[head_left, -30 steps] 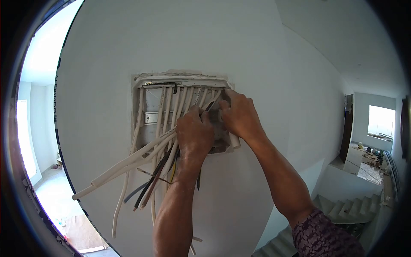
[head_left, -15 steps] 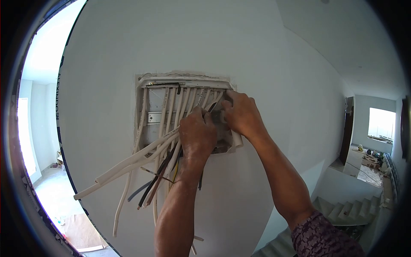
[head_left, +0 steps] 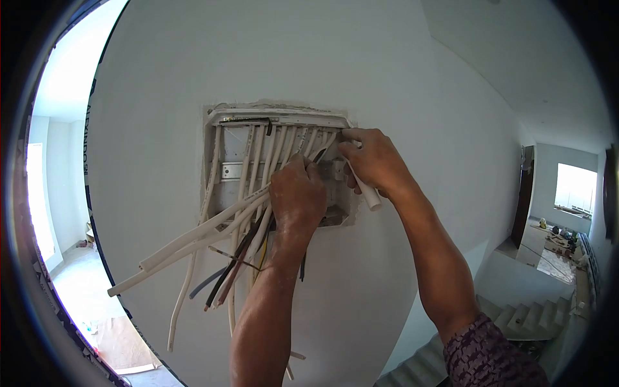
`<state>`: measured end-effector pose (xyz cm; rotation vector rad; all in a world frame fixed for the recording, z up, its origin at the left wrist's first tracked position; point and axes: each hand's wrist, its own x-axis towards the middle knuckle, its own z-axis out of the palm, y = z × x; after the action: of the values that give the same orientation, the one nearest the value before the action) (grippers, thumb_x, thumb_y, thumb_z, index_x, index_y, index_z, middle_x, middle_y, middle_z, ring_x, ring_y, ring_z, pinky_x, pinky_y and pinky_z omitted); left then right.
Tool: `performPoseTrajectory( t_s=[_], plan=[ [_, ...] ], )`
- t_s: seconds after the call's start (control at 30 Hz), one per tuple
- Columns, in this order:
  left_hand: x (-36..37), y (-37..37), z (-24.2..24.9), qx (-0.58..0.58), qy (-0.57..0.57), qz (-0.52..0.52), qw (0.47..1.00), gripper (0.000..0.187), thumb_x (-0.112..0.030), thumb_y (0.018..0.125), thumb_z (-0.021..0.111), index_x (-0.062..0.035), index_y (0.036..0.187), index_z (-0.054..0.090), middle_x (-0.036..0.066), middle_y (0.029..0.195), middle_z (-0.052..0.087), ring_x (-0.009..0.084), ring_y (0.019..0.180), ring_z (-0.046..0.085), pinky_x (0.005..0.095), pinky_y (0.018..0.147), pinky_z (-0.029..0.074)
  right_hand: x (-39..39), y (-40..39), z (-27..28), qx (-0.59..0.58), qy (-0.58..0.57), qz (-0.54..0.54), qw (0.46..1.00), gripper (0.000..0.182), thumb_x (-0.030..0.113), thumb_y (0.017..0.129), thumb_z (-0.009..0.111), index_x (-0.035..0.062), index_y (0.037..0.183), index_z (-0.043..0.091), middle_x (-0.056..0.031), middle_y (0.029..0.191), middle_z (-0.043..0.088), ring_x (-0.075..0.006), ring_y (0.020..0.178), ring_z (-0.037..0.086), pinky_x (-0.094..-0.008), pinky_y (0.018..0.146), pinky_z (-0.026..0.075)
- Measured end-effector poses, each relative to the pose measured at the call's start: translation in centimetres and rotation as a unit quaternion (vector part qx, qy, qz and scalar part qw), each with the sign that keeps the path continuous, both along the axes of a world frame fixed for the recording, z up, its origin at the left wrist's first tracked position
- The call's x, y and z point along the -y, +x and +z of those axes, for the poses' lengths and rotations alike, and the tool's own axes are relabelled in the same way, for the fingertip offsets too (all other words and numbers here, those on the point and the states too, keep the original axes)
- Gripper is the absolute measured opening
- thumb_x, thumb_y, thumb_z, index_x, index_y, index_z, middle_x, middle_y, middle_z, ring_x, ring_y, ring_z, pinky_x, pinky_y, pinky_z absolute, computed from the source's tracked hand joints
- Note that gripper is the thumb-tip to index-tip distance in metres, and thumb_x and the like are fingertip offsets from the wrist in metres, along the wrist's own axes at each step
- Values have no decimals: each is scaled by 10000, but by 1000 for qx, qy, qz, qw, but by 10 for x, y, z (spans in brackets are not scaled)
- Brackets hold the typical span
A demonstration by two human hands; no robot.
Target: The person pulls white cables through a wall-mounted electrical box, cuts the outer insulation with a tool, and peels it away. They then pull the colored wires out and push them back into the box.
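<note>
A recessed box (head_left: 230, 204) in the wall holds a row of white cables (head_left: 256, 155) hanging from its top edge. My left hand (head_left: 298, 193) is closed round white cables at the middle of the box; some of them stick out to the lower left. At the box's upper right corner, my right hand (head_left: 372, 161) pinches with thumb and forefinger near a cable's top, its other fingers curled by a white tube (head_left: 369, 195). Black, blue and brown wires (head_left: 233, 274) dangle below my left hand. The fingertips partly hide what they grip.
Grey wall (head_left: 361, 290) surrounds the box. A metal rail (head_left: 231, 171) crosses inside it. Stairs (head_left: 535, 319) descend at the lower right, with a cluttered floor (head_left: 556, 266) beyond. On the left, an opening shows a brown sheet (head_left: 126, 345) on the floor.
My right hand has shifted slightly, its lower fingers now beside the white tube, whose end has moved right and up. My left hand stays at the cables.
</note>
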<state>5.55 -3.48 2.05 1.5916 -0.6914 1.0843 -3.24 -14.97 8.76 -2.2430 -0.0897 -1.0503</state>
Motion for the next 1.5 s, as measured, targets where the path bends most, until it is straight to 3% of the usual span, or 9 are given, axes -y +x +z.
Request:
performPoseTrajectory(
  t_s=[0.9,0.97,1.5],
  plan=[
    [2,2,-2,8,4,20,1000,213,-142,984,592,50,962,682,282,857,713,459,852,716,531,827,536,7,-1,-1,-15,-10,21,1000,493,176,999,612,-67,1425,563,-133,737,663,-183,507,642,-323,421,522],
    [3,3,-2,14,2,22,1000,214,-143,984,592,50,958,680,283,852,711,461,850,714,533,826,535,8,-1,-1,-17,23,34,999,383,139,995,598,-60,1320,639,-138,714,670,-192,525,664,-341,439,557],
    [4,5,-3,20,13,37,999,204,-140,991,585,45,957,664,282,858,709,463,853,711,542,816,528,14,1,-9,-12,47,65,997,465,175,990,623,-62,1389,592,-130,752,670,-185,513,649,-333,438,555]
  ],
)
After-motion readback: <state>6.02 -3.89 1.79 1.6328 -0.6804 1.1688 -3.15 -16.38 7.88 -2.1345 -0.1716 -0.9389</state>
